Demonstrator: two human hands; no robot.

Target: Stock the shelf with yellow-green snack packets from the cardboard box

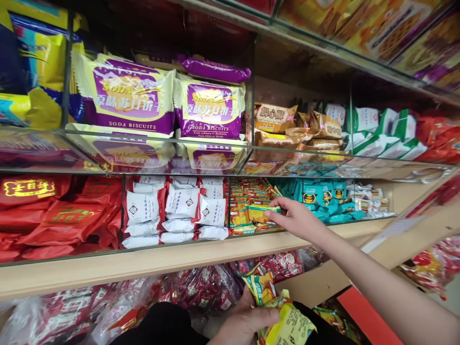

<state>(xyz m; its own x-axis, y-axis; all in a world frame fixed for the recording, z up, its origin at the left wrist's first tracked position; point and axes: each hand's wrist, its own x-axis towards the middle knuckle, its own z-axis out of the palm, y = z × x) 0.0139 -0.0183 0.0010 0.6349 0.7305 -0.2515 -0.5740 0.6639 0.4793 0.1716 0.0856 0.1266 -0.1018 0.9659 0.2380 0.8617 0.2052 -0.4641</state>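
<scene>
My right hand [289, 216] reaches into a low shelf compartment and pinches a slim orange, yellow and green packet [259, 213] by its right end. Below and behind that packet lie rows of similar small packets [237, 194]. Low in the view, my left hand [249, 314] is closed round several yellow and green packets [287, 322], its thumb lying across them. My left hand is in front of the shelf, below its wooden edge.
White and red packets [181, 201] fill the compartment to the left, teal packets [325, 194] the one to the right. Purple soda biscuits [132, 98] stand above. A wooden ledge [143, 263] and glass dividers edge the shelf. Bagged red goods [201, 287] lie below.
</scene>
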